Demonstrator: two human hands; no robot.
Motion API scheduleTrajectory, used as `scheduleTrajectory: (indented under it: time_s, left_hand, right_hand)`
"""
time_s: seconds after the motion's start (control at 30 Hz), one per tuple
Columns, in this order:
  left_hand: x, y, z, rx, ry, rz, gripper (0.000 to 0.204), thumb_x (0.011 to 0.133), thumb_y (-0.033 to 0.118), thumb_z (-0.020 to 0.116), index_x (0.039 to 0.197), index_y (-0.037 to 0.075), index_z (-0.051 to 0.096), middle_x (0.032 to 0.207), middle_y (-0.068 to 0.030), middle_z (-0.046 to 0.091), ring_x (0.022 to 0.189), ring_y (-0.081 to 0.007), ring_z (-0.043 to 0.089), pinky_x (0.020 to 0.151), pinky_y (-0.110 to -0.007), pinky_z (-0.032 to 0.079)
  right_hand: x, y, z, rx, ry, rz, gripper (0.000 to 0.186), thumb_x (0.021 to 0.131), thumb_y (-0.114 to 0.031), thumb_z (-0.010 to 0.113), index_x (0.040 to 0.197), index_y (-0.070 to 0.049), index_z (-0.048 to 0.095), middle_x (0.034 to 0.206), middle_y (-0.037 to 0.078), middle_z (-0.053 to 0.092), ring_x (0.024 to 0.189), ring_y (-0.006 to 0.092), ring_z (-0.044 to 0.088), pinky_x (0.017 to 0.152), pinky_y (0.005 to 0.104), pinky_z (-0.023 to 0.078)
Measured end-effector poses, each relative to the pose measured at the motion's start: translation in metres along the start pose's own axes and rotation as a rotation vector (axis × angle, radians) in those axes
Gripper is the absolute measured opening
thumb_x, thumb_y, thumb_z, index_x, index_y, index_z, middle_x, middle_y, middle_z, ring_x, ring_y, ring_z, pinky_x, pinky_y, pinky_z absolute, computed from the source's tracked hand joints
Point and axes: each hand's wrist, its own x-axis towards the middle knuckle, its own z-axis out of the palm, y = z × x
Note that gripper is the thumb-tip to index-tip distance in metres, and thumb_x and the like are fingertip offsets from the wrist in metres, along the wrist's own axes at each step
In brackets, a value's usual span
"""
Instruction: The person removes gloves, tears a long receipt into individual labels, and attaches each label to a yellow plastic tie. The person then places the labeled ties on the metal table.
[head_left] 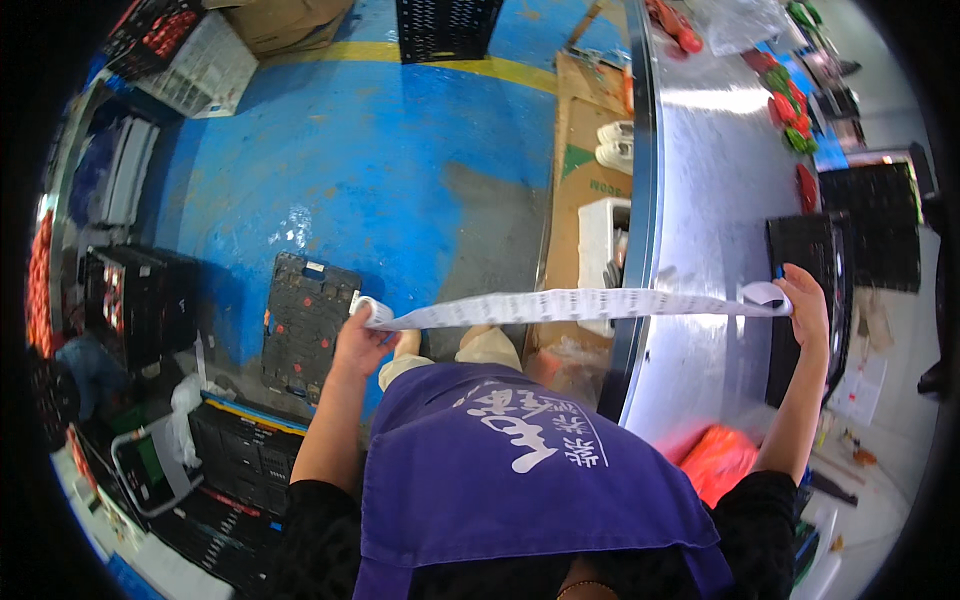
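A long white strip of printed labels (560,306) stretches across in front of my purple apron, from one hand to the other. Dark printed marks run along its length. My left hand (362,346) pinches its left end, where the paper is curled into a small roll. At the other end, my right hand (811,312) grips the strip beside a loose curl, above the steel worktable (692,240). The strip hangs above the floor and the table edge, sagging slightly.
A black crate lid or pallet (305,325) lies on the blue floor (330,170) at left. Black crates (150,300) stand farther left, another crate (447,30) ahead. Red and green packs (790,110) and a black crate (800,240) sit on the table; a red bag (720,462) is nearby.
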Motion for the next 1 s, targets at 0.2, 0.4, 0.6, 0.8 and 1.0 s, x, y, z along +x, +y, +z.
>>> scheduleTrajectory:
  time_s: [0.2, 0.4, 0.6, 0.8, 1.0]
  left_hand:
    - [0.029, 0.054, -0.102, 0.052, 0.036, -0.080, 0.072, 0.092, 0.051, 0.065, 0.139, 0.003, 0.042, 0.127, -0.0158, 0.052, 0.112, -0.0326, 0.056, 0.084, -0.049, 0.052]
    - [0.070, 0.062, -0.130, 0.119, 0.112, -0.297, 0.069, 0.091, 0.047, 0.067, 0.143, 0.010, 0.041, 0.132, -0.0143, 0.051, 0.116, -0.0333, 0.056, 0.093, -0.052, 0.048]
    - [0.129, 0.004, -0.105, 0.237, 0.197, -0.394, 0.069, 0.091, 0.045, 0.068, 0.142, 0.008, 0.043, 0.134, -0.0162, 0.050, 0.118, -0.0345, 0.055, 0.093, -0.054, 0.050]
    - [0.180, -0.080, -0.008, 0.496, 0.042, -0.542, 0.061, 0.091, 0.043, 0.066, 0.140, 0.013, 0.047, 0.132, -0.0187, 0.054, 0.111, -0.0371, 0.058, 0.085, -0.055, 0.052]
    - [0.159, -0.201, 0.255, 0.493, -0.566, -0.392, 0.045, 0.094, 0.047, 0.063, 0.117, 0.009, 0.059, 0.082, -0.0145, 0.063, 0.063, -0.0316, 0.064, 0.053, -0.042, 0.057]
  right_hand:
    - [-0.137, 0.010, 0.027, 0.460, -0.008, 0.082, 0.053, 0.094, 0.004, 0.061, 0.145, 0.001, 0.049, 0.143, 0.020, 0.053, 0.130, 0.0252, 0.053, 0.109, 0.0346, 0.043]
    - [-0.274, 0.009, 0.014, 0.588, 0.280, -0.011, 0.061, 0.089, 0.011, 0.059, 0.147, 0.001, 0.046, 0.150, 0.021, 0.045, 0.135, 0.0257, 0.049, 0.113, 0.0355, 0.040]
    - [-0.401, 0.024, -0.037, 0.732, 0.502, -0.229, 0.065, 0.091, 0.008, 0.050, 0.153, 0.003, 0.031, 0.151, 0.022, 0.044, 0.137, 0.0298, 0.048, 0.117, 0.0414, 0.037]
    - [-0.513, 0.023, -0.079, 0.742, 0.623, -0.369, 0.067, 0.094, 0.006, 0.049, 0.158, -0.006, 0.029, 0.139, 0.017, 0.052, 0.120, 0.0190, 0.058, 0.100, 0.0285, 0.051]
    - [-0.574, -0.002, -0.034, 0.351, 0.977, -0.300, 0.067, 0.097, 0.009, 0.046, 0.158, -0.003, 0.024, 0.153, 0.019, 0.039, 0.128, 0.0233, 0.054, 0.107, 0.0328, 0.049]
